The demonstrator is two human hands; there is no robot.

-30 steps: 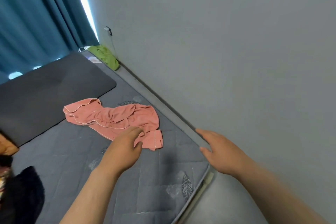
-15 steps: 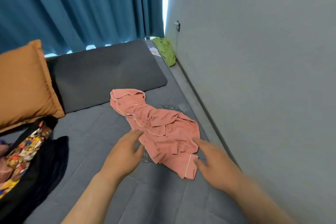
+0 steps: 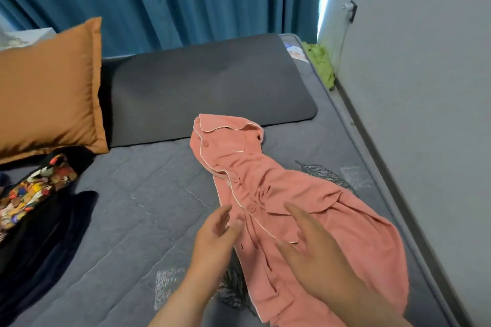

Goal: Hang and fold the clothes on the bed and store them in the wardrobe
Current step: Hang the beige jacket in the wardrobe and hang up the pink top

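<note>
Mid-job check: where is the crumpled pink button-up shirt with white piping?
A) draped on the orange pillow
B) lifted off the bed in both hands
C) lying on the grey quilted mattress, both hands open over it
C: the pink shirt lies on the grey quilted mattress, with the left hand and right hand spread-fingered over its lower part, gripping nothing.

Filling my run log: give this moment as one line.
left hand: open, beside pink shirt | right hand: open, over shirt | shirt: crumpled on mattress
</note>
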